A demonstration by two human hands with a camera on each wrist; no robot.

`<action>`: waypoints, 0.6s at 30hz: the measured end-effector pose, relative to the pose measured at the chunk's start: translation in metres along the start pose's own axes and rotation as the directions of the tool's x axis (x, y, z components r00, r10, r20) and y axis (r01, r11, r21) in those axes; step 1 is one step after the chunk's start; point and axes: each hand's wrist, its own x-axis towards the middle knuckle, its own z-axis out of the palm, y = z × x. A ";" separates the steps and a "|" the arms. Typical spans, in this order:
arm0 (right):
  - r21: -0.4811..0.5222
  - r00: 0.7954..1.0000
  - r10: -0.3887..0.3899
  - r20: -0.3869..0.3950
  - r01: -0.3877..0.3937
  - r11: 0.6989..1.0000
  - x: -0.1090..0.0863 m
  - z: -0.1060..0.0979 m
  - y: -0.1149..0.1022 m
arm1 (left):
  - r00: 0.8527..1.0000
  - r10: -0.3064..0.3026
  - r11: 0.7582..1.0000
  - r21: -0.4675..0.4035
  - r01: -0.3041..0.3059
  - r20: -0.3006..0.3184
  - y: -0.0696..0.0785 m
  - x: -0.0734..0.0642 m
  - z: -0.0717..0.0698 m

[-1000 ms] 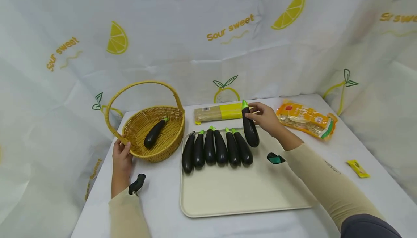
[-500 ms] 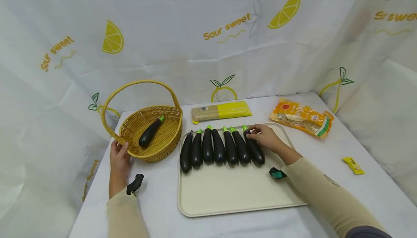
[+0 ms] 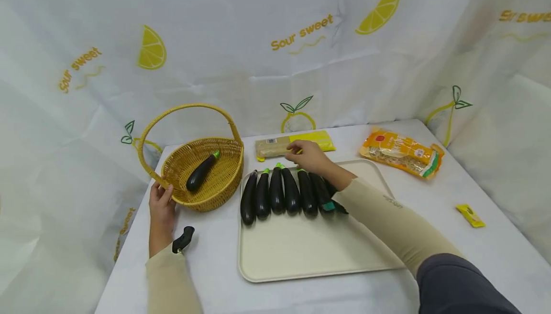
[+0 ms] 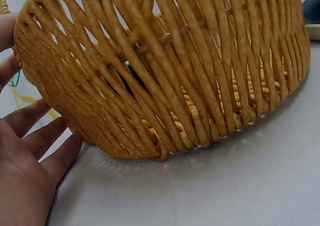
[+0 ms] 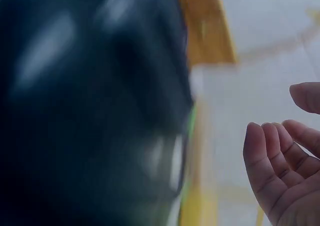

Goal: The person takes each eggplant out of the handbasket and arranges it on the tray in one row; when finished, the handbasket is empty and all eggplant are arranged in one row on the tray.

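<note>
At the left, my left hand [image 3: 162,209] holds the rim of a wicker basket [image 3: 232,187] near the foot of its tall handle. The left wrist view shows my fingers [image 4: 35,133] against the woven wall [image 4: 175,76]. One eggplant [image 3: 201,173] lies in the basket. Several more eggplants [image 3: 292,192] lie in a row on a cream tray [image 3: 310,256], green stems toward the back. Above the stem ends, my right hand [image 3: 312,155] hovers with loosely bent fingers and nothing in them. Its forearm partly hides the rightmost eggplants. In the right wrist view, a dark, blurred eggplant [image 5: 100,111] fills the left side.
Behind the tray lies a flat packet [image 3: 271,146] with a yellow end. An orange food bag [image 3: 402,154] is at the back right, and a small yellow sachet [image 3: 470,215] lies toward the right edge. A patterned white cloth [image 3: 241,41] hangs behind the table.
My right hand has laid an eggplant at the right end of the row, let go of it and moved left above the stems. My left hand has stayed on the basket.
</note>
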 end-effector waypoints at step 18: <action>-0.003 0.977 0.004 0.214 -0.003 1.000 0.126 0.183 -0.103 | 1.000 0.006 0.999 0.038 -0.006 -0.005 0.002 -0.003 0.003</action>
